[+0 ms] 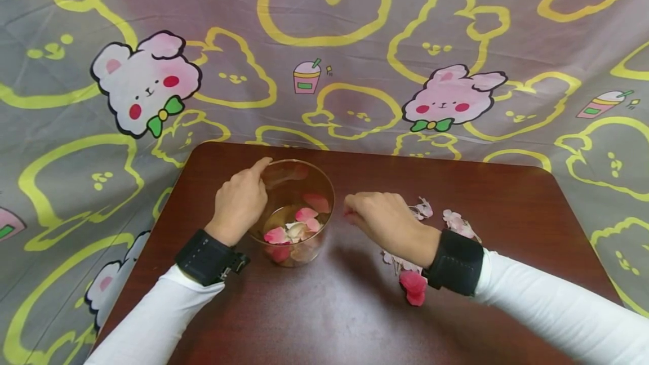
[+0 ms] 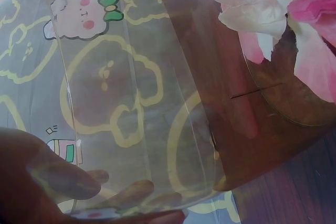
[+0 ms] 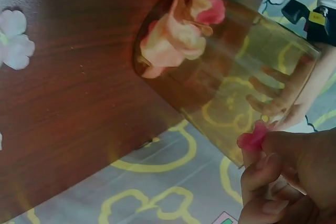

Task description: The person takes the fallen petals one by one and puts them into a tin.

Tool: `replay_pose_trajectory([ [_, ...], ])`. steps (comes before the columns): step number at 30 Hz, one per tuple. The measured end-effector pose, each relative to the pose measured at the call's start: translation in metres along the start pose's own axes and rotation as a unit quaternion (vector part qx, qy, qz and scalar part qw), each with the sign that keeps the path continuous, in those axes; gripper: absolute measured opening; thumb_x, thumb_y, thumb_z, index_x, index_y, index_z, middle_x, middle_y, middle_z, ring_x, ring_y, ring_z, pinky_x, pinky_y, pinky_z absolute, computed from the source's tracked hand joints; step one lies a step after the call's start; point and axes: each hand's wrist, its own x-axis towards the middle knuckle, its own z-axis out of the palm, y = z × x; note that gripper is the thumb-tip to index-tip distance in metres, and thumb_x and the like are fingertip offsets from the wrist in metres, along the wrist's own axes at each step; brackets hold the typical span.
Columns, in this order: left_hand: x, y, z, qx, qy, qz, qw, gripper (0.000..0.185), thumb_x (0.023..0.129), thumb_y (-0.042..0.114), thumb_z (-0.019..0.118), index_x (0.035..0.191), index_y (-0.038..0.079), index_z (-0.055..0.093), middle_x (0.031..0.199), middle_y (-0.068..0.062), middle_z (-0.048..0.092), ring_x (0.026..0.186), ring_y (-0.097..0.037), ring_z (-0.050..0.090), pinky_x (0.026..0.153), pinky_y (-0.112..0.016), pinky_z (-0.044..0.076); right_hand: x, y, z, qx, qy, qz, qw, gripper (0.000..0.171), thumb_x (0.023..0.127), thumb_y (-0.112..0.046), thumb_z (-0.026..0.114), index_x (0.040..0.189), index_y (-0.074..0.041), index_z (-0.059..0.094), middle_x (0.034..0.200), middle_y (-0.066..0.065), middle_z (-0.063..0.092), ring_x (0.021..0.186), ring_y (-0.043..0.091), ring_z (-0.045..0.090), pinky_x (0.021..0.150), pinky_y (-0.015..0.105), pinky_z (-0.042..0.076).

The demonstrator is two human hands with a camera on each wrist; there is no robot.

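Observation:
A clear glass cup [image 1: 296,213] stands on the brown table [image 1: 355,320], with pink and white petals [image 1: 296,230] in its bottom. My left hand [image 1: 240,199] grips the cup's left side, fingers curled round its wall [image 2: 131,129]. My right hand [image 1: 377,216], just right of the cup's rim, pinches a small red petal [image 3: 253,137] between its fingertips. The cup [image 3: 231,77] and its petals [image 3: 178,30] show in the right wrist view.
Loose pale pink petals [image 1: 458,223] and a red petal [image 1: 413,286] lie on the table by my right wrist. A white petal [image 3: 16,40] lies left of the cup. A cartoon-print cloth [image 1: 324,44] surrounds the table.

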Motion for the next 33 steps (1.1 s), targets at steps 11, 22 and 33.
replay_pose_trajectory([
  [11,-0.001,0.001,0.001,0.000,0.001,0.004,1.0000,0.045,0.098,0.007,0.048,0.141,0.015,0.055,0.106,-0.027,0.071,0.077,-0.048,0.069,0.058,-0.057,0.052,0.015,-0.011,-0.004,0.018,0.032,-0.002,0.999,0.006,0.090,-0.018,0.076,0.094,-0.018,0.072,0.081,-0.007,0.068,0.070,0.009,0.060,0.061,0.028,0.050],
  [22,-0.001,0.001,0.000,0.001,-0.002,-0.003,1.0000,0.045,0.098,0.009,0.048,0.142,0.015,0.055,0.106,-0.027,0.071,0.077,-0.048,0.069,0.058,-0.056,0.052,0.035,-0.024,0.001,0.020,0.043,-0.028,0.998,0.007,0.092,-0.022,0.074,0.097,-0.019,0.073,0.082,-0.007,0.068,0.069,0.007,0.058,0.061,0.029,0.050],
  [33,0.001,0.000,0.001,0.000,-0.001,0.002,1.0000,0.045,0.098,0.009,0.048,0.142,0.015,0.055,0.102,-0.027,0.071,0.073,-0.046,0.068,0.055,-0.054,0.051,0.043,-0.028,0.009,-0.005,-0.026,-0.010,1.000,0.015,0.091,-0.027,0.075,0.103,-0.019,0.071,0.090,-0.005,0.073,0.077,0.013,0.067,0.063,0.037,0.053],
])
